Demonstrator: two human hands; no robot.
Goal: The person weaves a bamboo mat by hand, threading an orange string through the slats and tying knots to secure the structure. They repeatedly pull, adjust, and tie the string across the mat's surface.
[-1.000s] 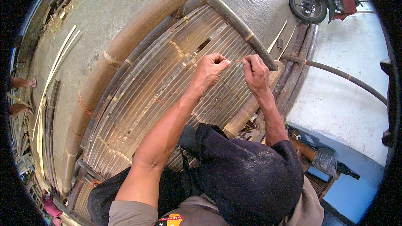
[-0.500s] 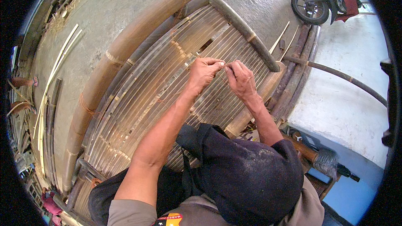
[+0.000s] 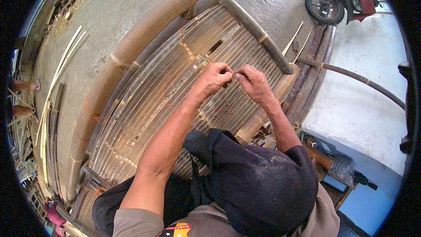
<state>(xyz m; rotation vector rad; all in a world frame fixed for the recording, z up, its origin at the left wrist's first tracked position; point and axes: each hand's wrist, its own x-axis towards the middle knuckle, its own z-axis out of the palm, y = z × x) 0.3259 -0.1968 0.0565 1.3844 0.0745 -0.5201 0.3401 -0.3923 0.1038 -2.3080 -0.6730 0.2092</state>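
Note:
A long panel of thin bamboo slats lies in front of me, framed by thick bamboo poles. Both my hands hover over its middle, fingertips meeting. My left hand is closed, thumb and forefinger pinched on a thin tie that is barely visible where the fingers meet. My right hand pinches the same tie from the other side, knuckles up. The tie itself is too fine to follow. My dark cap hides the near part of the panel.
A thick tan bamboo pole runs along the panel's left side; a dark pole crosses its far end. Loose bamboo strips lie on the concrete at left. A motorcycle stands far right. A dark power tool rests at lower right.
Both hands have come down the panel toward me and drawn together; a second ago they were apart and higher, now the fingertips touch.

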